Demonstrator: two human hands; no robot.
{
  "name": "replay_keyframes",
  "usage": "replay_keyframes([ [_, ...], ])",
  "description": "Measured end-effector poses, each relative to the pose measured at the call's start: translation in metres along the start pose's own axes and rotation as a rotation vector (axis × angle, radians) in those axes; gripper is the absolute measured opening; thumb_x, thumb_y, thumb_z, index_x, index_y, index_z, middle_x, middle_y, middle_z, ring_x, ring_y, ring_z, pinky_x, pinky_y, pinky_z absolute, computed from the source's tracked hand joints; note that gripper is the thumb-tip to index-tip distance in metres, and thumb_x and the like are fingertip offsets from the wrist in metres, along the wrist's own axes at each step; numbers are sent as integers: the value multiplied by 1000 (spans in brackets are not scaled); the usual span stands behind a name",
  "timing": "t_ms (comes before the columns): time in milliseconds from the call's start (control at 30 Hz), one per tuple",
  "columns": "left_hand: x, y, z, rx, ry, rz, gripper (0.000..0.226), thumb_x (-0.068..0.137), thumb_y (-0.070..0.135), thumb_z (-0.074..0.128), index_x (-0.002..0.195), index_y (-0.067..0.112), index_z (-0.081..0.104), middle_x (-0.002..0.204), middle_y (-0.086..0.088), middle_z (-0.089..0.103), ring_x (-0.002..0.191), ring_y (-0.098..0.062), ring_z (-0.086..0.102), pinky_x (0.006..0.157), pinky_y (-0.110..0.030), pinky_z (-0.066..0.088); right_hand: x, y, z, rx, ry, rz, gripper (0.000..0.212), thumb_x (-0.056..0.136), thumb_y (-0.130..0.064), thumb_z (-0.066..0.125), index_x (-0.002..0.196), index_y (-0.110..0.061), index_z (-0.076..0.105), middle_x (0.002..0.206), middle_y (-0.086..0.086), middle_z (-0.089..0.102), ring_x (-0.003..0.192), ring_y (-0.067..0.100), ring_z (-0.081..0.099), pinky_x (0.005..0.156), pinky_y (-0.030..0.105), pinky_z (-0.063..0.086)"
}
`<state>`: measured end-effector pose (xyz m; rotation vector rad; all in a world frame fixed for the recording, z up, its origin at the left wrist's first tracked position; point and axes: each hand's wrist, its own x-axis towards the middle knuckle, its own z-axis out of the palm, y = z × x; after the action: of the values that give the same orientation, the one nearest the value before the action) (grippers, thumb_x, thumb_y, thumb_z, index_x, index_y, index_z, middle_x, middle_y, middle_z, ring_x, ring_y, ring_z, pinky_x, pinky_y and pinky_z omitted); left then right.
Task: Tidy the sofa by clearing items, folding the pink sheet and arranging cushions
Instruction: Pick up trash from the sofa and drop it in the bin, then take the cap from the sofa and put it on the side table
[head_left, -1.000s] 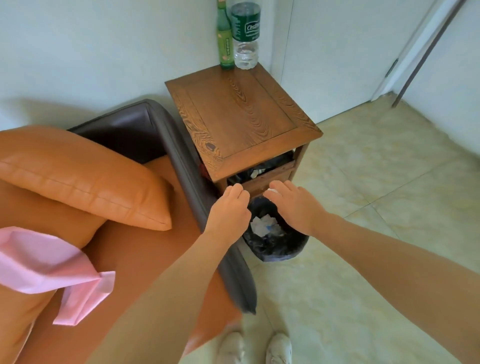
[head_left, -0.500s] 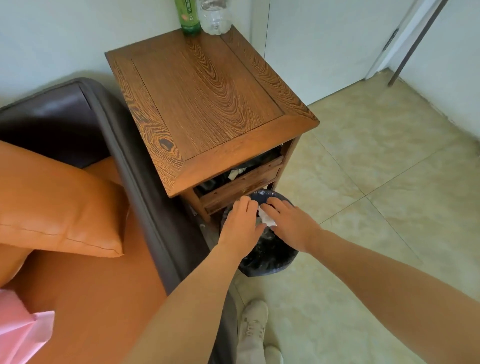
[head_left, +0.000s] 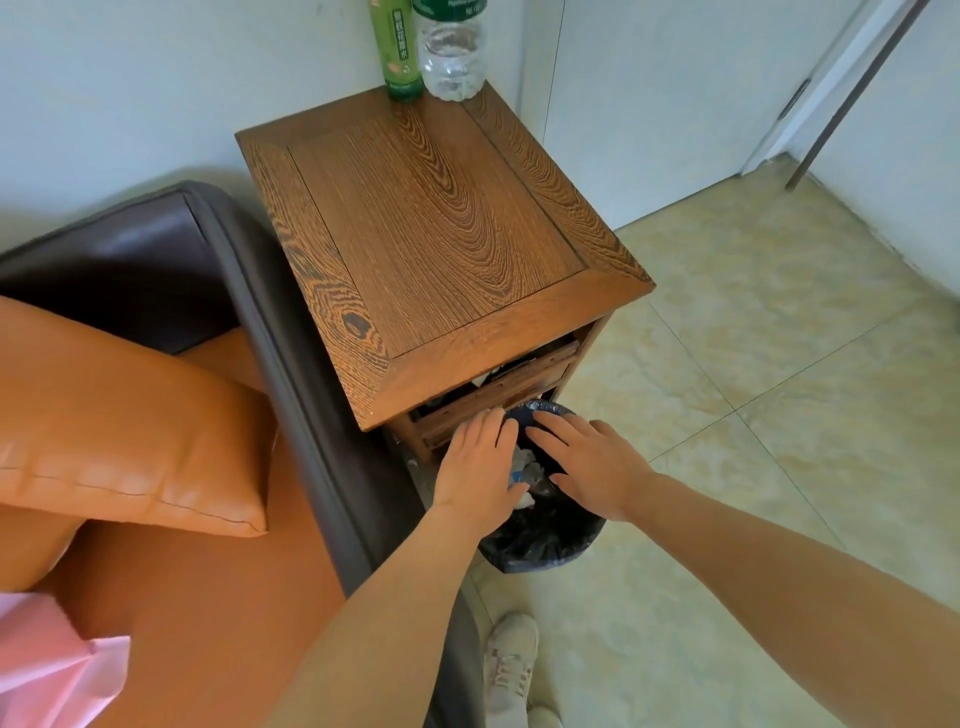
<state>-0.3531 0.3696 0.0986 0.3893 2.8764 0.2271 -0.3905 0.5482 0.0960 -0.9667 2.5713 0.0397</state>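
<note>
Both my hands hover over a black-lined waste bin on the floor beside the sofa. My left hand and my right hand are spread flat with straight fingers and hold nothing. Crumpled white paper lies inside the bin between them. The orange sofa seat is at the left, with an orange cushion leaning on it. A corner of the pink sheet shows at the bottom left edge.
A wooden side table stands between the sofa's dark armrest and the wall, its lower shelf right above the bin. A green bottle and a clear water bottle stand at its back. Tiled floor spreads right. My shoes are below.
The white paper that my right hand held over the bin half a second ago now lies inside it. Both hands have spread flat above the bin.
</note>
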Motion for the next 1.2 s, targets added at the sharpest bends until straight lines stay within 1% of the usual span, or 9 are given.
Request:
replay_keyframes([
  [267,-47,3,-36,32,63,-21,74,92,49,54,147,10,22,155,-10,20,144,-26,15,117,-37,10,-21,-25,-37,-50,34,-70,65,99,-37,43,153,-22,10,161,-1,5,145,22,15,113,38,25],
  [433,-95,7,-55,75,101,-76,77,89,53,56,146,9,28,154,-9,25,143,-27,19,118,-37,11,-45,-54,-55,-74,81,-113,62,100,-34,44,152,-21,15,161,1,9,144,23,19,112,43,29],
  [533,-126,9,-67,80,151,-128,77,86,52,62,143,8,36,151,-12,33,141,-29,26,117,-39,15,-59,-75,-67,-113,112,-149,62,100,-36,44,152,-21,15,161,1,10,144,23,20,111,44,31],
  [600,-148,9,-75,80,182,-165,77,87,52,60,144,8,34,152,-12,31,142,-29,24,118,-39,13,-66,-92,-76,-132,135,-177,60,100,-38,40,152,-21,15,161,1,10,144,23,19,110,44,31],
  [700,-179,2,-81,98,199,-224,76,92,56,49,149,13,23,157,-8,19,145,-27,13,118,-38,5,-71,-117,-88,-130,165,-207,59,101,-41,37,152,-21,17,161,1,11,143,23,20,110,44,31],
  [833,-221,-13,-86,118,217,-316,74,93,58,42,151,18,17,159,-6,13,146,-26,10,119,-39,5,-69,-154,-95,-134,214,-268,57,98,-39,45,148,-18,30,157,5,26,138,26,34,103,46,39],
  [967,-265,-35,-90,112,256,-427,74,92,58,46,150,18,23,158,-6,17,145,-26,14,118,-40,8,-61,-197,-100,-154,248,-349,55,95,-38,52,144,-15,41,151,8,37,131,28,45,96,47,46],
  [1100,-314,-64,-92,126,294,-498,71,89,57,49,145,17,33,154,-7,29,141,-26,25,116,-40,16,-50,-249,-102,-179,263,-408,54,97,-40,48,144,-16,39,152,8,36,132,28,43,98,46,45],
  [1200,-353,-90,-88,100,284,-545,71,90,55,50,146,16,31,156,-7,25,142,-27,23,117,-41,15,-42,-294,-101,-186,256,-446,53,97,-39,47,144,-16,39,150,8,38,128,27,46,95,45,46],
])
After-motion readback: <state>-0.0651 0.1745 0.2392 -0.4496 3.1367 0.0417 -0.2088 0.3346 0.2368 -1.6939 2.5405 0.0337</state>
